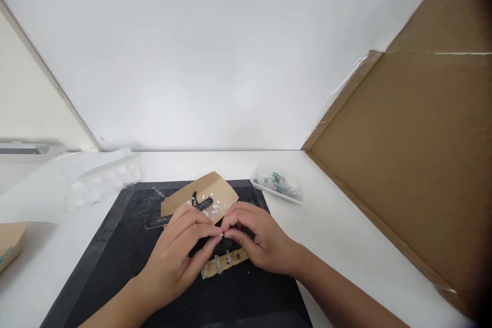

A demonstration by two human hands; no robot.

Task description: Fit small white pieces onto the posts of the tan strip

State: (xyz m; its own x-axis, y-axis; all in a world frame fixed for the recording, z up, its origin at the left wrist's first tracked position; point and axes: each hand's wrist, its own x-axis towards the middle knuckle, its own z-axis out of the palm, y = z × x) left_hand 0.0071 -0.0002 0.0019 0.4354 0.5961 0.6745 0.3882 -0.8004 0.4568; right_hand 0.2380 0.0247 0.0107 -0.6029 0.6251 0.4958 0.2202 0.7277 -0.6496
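Note:
Over a black mat [126, 261], my left hand [180, 248] and my right hand [267, 241] meet with their fingertips pinched together. Between them shows a tiny whitish piece [222, 234], mostly hidden by the fingers; its kind cannot be made out. Just below, a narrow tan strip [213, 268] carries several clear, upright pieces that look like false nails, and a dark round spot near its right end. Behind my hands, a brown paper tray [203, 185] holds scattered small white pieces. A black nail file [154, 222] lies across the tray's edge, partly covered by my left hand.
A clear plastic box [277, 195] with small green and white packets stands on the white table at right. Clear plastic packaging [103, 182] lies at back left, with another brown tray [11, 243] at the left edge. A cardboard panel [403, 164] rises at right.

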